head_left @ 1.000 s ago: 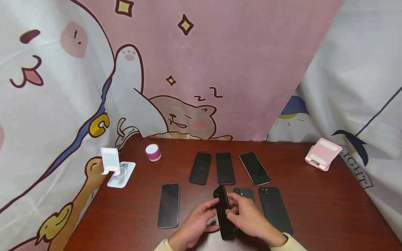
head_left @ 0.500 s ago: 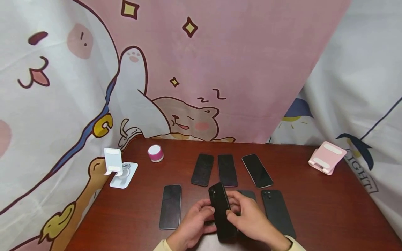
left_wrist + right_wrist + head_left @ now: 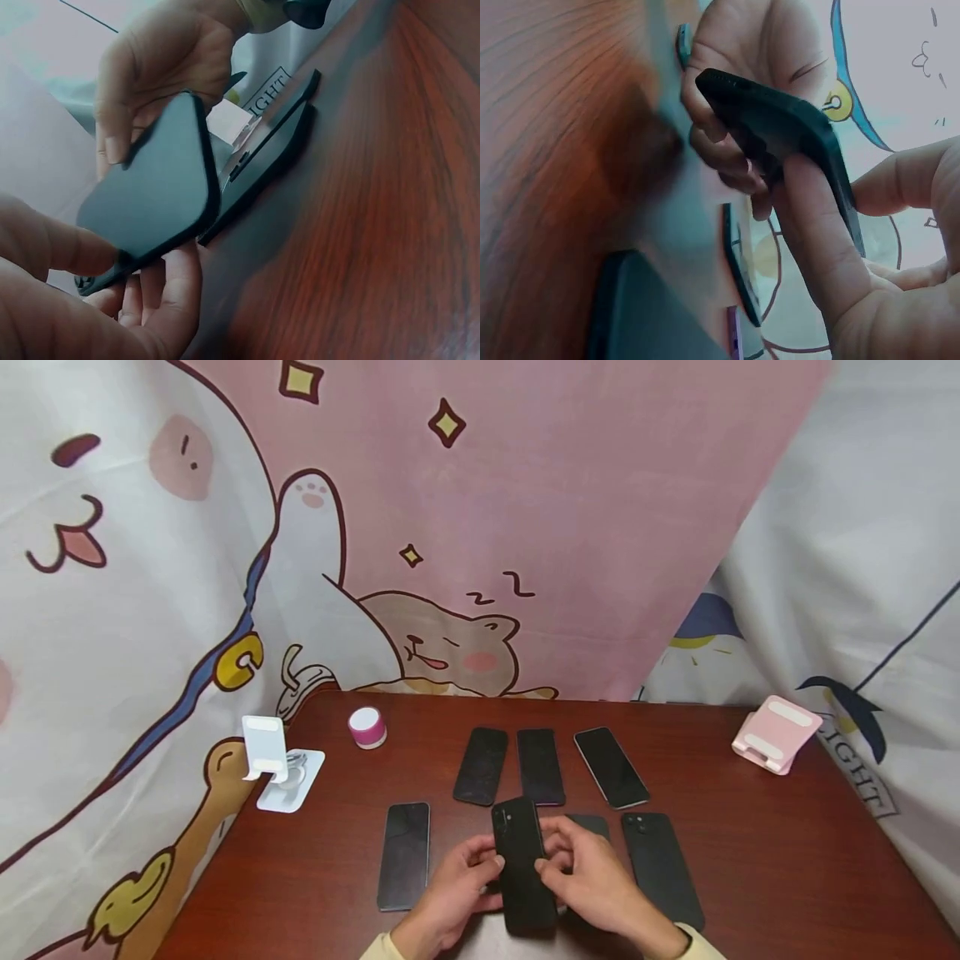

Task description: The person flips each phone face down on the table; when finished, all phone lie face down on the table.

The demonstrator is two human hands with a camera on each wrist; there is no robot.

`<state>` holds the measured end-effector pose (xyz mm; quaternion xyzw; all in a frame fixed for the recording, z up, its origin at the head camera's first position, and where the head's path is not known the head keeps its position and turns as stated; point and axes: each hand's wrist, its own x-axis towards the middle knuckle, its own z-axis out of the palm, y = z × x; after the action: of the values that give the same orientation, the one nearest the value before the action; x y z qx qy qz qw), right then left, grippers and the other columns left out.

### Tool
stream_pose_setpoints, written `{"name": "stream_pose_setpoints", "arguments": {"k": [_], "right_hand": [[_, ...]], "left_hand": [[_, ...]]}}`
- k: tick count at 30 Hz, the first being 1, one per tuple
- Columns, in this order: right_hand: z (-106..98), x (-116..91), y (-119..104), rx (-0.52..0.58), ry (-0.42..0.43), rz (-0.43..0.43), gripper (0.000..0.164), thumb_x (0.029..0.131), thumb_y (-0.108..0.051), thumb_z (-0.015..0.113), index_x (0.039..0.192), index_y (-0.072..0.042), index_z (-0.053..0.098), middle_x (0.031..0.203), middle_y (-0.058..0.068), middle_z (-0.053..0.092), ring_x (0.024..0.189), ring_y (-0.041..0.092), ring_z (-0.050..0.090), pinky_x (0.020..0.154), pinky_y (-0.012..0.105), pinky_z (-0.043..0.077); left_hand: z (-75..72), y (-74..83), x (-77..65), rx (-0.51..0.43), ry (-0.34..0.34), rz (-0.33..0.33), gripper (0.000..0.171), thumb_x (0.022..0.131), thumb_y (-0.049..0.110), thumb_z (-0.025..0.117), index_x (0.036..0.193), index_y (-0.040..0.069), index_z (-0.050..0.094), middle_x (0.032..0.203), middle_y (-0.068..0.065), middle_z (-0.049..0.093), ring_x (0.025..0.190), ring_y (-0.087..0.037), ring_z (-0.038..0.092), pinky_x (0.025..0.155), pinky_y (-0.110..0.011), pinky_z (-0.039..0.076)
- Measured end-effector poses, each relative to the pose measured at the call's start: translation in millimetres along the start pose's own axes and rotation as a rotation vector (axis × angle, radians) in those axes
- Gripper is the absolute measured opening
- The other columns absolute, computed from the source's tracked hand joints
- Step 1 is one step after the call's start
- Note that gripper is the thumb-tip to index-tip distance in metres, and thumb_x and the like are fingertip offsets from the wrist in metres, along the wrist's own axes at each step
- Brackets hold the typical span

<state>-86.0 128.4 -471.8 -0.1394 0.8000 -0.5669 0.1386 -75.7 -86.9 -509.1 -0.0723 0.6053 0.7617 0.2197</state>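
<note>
A black smartphone (image 3: pixel 522 872) is held over the front of the table, its back with the camera lenses turned up toward the head view. My left hand (image 3: pixel 455 887) grips its left long edge, thumb on the back and fingers underneath. On the opposite edge, my right hand (image 3: pixel 592 878) pinches it the same way; the right wrist view shows the index finger under the phone (image 3: pixel 780 120). Partly covered by the right hand lies another dark phone (image 3: pixel 592 823). To its right rests a dark phone (image 3: pixel 663 868), back up. A grey-edged phone (image 3: pixel 404 857) lies left of the left hand.
Behind the hands, three phones lie screen up in a row: left (image 3: pixel 481 766), middle (image 3: pixel 541 767) and right (image 3: pixel 611 767). A white phone stand (image 3: pixel 291 781) and a pink-and-white round object (image 3: pixel 367 728) are at back left. A pink stand (image 3: pixel 777 735) sits back right, before a printed curtain (image 3: pixel 570 527).
The held phone has turned from nearly edge-on to showing its whole back. It has shifted slightly left, with both hands staying on its edges.
</note>
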Motion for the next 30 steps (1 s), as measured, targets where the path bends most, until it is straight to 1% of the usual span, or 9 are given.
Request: {"name": "stream_pose_setpoints", "arguments": {"k": [3, 6, 10, 13, 16, 19, 23, 27, 30], "right_hand": [[-0.3, 0.1, 5.0, -0.022, -0.006, 0.026, 0.052, 0.094, -0.006, 0.072, 0.14, 0.008, 0.054, 0.094, 0.007, 0.073, 0.071, 0.009, 0.071, 0.054, 0.03, 0.059], [-0.5, -1.3, 11.8, -0.012, -0.025, 0.057, 0.057, 0.095, -0.009, 0.073, 0.143, 0.012, 0.05, 0.095, 0.007, 0.071, 0.073, 0.013, 0.072, 0.054, 0.032, 0.061], [-2.8, -4.6, 22.1, 0.02, -0.059, 0.12, 0.066, 0.096, -0.013, 0.075, 0.148, 0.015, 0.045, 0.099, 0.008, 0.072, 0.078, 0.019, 0.074, 0.058, 0.032, 0.063], [-5.5, -7.4, 27.2, 0.011, -0.077, 0.146, 0.07, 0.096, -0.014, 0.076, 0.15, 0.016, 0.042, 0.102, 0.009, 0.073, 0.08, 0.021, 0.074, 0.06, 0.031, 0.063], [-8.0, -9.5, 29.6, -0.003, -0.095, 0.142, 0.071, 0.097, -0.014, 0.075, 0.151, 0.016, 0.041, 0.108, 0.013, 0.075, 0.083, 0.021, 0.076, 0.063, 0.03, 0.063], [-10.9, -10.7, 30.5, -0.02, -0.112, 0.125, 0.07, 0.098, -0.016, 0.074, 0.152, 0.014, 0.041, 0.121, 0.021, 0.074, 0.089, 0.02, 0.076, 0.067, 0.029, 0.062], [-13.9, -11.3, 30.7, -0.057, -0.127, 0.087, 0.07, 0.1, -0.02, 0.074, 0.155, 0.009, 0.041, 0.136, 0.025, 0.069, 0.102, 0.021, 0.076, 0.076, 0.027, 0.062], [-14.0, -12.3, 29.9, -0.073, -0.134, 0.064, 0.07, 0.099, -0.021, 0.074, 0.155, 0.007, 0.042, 0.138, 0.026, 0.067, 0.111, 0.028, 0.075, 0.082, 0.03, 0.063], [-14.2, -13.5, 29.1, -0.044, -0.143, 0.087, 0.071, 0.1, -0.021, 0.073, 0.156, 0.007, 0.04, 0.141, 0.029, 0.065, 0.116, 0.033, 0.073, 0.085, 0.035, 0.064]], "left_hand": [[-2.0, 0.3, -0.6, 0.044, 0.017, 0.002, 0.042, 0.104, 0.009, 0.062, 0.142, -0.006, 0.055, 0.121, -0.014, 0.061, 0.106, -0.021, 0.063, 0.079, -0.042, 0.065], [-2.8, 1.6, -1.5, 0.088, 0.017, -0.004, 0.045, 0.104, 0.009, 0.062, 0.144, -0.007, 0.054, 0.118, -0.013, 0.06, 0.105, -0.02, 0.064, 0.078, -0.042, 0.065], [-2.7, 4.3, -3.1, 0.132, 0.015, 0.004, 0.053, 0.104, 0.01, 0.062, 0.15, -0.01, 0.047, 0.12, -0.014, 0.057, 0.106, -0.019, 0.063, 0.082, -0.046, 0.065], [-2.7, 6.8, -5.0, 0.17, 0.013, 0.004, 0.055, 0.104, 0.011, 0.062, 0.151, -0.012, 0.045, 0.12, -0.015, 0.057, 0.105, -0.02, 0.062, 0.084, -0.049, 0.064], [-3.0, 9.6, -7.2, 0.225, 0.019, -0.007, 0.056, 0.103, 0.014, 0.064, 0.15, -0.011, 0.046, 0.122, -0.016, 0.058, 0.107, -0.021, 0.063, 0.087, -0.052, 0.063], [-3.3, 12.6, -8.2, 0.269, 0.025, -0.016, 0.057, 0.103, 0.017, 0.065, 0.15, -0.009, 0.046, 0.128, -0.018, 0.06, 0.114, -0.025, 0.064, 0.091, -0.055, 0.062], [-2.9, 15.2, -7.8, 0.288, 0.032, -0.015, 0.06, 0.103, 0.018, 0.065, 0.152, -0.008, 0.044, 0.135, -0.022, 0.061, 0.121, -0.031, 0.065, 0.095, -0.057, 0.06], [-1.4, 15.7, -7.3, 0.293, 0.045, -0.01, 0.061, 0.103, 0.019, 0.067, 0.152, -0.007, 0.043, 0.137, -0.023, 0.061, 0.122, -0.031, 0.066, 0.095, -0.055, 0.06], [-1.0, 14.8, -7.0, 0.287, 0.041, -0.001, 0.061, 0.103, 0.02, 0.066, 0.152, -0.007, 0.043, 0.14, -0.024, 0.06, 0.124, -0.033, 0.065, 0.096, -0.054, 0.06]]}}
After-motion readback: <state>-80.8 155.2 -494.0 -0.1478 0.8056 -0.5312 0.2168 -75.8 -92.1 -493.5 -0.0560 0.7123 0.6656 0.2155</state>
